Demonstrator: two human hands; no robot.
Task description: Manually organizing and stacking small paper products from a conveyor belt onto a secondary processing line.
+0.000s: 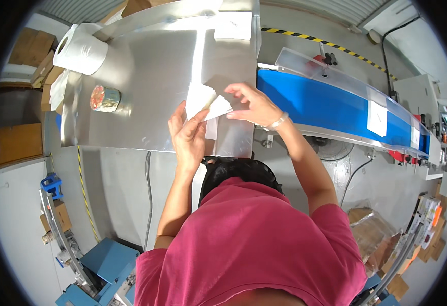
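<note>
Over the near edge of the metal table (147,97), my left hand (187,133) is closed around the lower end of a stack of white paper slips (199,99). The slips spread into a fan, one part standing upward and another part (220,107) leaning to the right. My right hand (255,106) is beside the right part of the fan, its thumb and fingers apart. Its thumb tip is close to the slips' edge; I cannot tell whether it touches. A white piece of paper (211,129) shows below the slips, partly hidden by my left hand.
On the table's left stand a large white roll (83,49) and a roll of printed tape or labels (105,99). A white stack (233,25) lies at its far edge. To the right runs a blue conveyor belt (310,102) with a clear guard (305,66).
</note>
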